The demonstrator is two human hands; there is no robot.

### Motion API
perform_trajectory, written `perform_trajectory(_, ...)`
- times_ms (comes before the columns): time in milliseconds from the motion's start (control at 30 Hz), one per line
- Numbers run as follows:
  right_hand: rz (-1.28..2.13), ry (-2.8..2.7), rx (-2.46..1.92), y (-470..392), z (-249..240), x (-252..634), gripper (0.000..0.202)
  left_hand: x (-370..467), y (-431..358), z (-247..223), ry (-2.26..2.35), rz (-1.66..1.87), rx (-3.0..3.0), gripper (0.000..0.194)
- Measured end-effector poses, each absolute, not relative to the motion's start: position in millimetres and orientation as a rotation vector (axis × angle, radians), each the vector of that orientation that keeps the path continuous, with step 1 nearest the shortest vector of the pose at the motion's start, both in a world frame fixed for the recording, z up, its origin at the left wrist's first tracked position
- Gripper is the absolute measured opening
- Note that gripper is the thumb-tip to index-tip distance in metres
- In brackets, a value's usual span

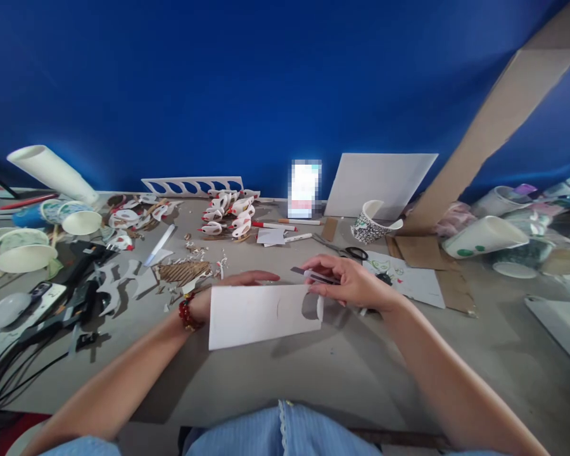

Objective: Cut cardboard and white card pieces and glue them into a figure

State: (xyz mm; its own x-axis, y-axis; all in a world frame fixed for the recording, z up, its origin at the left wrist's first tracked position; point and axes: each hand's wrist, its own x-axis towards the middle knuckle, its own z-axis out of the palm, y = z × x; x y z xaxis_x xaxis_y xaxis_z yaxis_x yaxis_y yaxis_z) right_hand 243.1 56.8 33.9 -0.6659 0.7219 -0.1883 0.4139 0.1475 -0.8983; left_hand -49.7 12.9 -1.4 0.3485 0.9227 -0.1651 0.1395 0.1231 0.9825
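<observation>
A white card sheet (256, 316) is raised off the table in front of me, with a rounded cut-out near its right end and a thin curved line left of it. My left hand (251, 278) is behind its upper edge and supports it; the fingers reach right, partly hidden by the card. Between the thumb and fingers of my right hand (344, 278) is a slim craft knife (322, 277), its blade pointing left, just above the card's cut-out corner. Several white bird-shaped cut-outs with red tips (228, 215) sit in a pile behind.
Scissors (344, 251) and marker pens (270, 226) lie beyond my hands. A patterned cut paper cup (373, 225), a leaning white board (380, 187) and a lit phone (304, 190) stand at the back. Paper cups (26, 250), cables (33, 367) and scraps crowd the left; cardboard (456, 291) lies right.
</observation>
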Motion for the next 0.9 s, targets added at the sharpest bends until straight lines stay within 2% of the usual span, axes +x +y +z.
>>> perform_trajectory(133, 1.133, -2.478, -1.059, 55, 39, 230, 0.031, -48, 22, -5, 0.753, 0.591, 1.098, 0.055)
perform_trajectory(300, 0.851, -2.719, -1.038, 53, 34, 213, 0.034, -52, 29, -8, 0.674, 0.274, 1.258, 0.042)
perform_trajectory(467, 0.657, -2.769, -1.107, 50, 32, 209, 0.036, -46, 32, -3, 0.805, 0.249, 1.490, 0.031)
perform_trajectory(633, 0.532, -2.705, -1.189, 43, 32, 213, 0.039, -36, 38, 2, 0.905, 0.192, 1.788, 0.030)
perform_trajectory(900, 0.398, -2.547, -1.160, 14, 21, 224, 0.033, -24, 33, -9, 0.953, 0.271, 1.579, 0.035)
